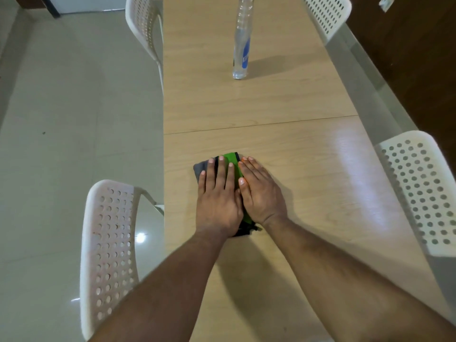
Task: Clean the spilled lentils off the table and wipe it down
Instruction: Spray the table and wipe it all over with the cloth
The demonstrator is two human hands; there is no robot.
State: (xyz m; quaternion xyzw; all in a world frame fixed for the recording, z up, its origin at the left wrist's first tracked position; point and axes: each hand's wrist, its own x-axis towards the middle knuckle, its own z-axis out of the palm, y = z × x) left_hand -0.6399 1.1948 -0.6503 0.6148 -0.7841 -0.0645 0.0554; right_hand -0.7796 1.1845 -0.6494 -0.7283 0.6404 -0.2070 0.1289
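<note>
Four white chairs (108, 248) flanking table (308, 174), bottle (242, 40) upright beyond cloth (233, 160)

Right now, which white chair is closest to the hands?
The white chair at the near left, beside the left hand. The near right chair sits farther from the right hand, and two more chairs stand at the far end.

left grip (218, 198) flat on cloth (233, 160) | right grip (259, 191) flat beside it

Cloth (232, 160) mostly hidden under left hand (218, 203) and right hand (260, 196), bottle (243, 40) top and far chairs cut by top edge, label text unreadable.
</note>
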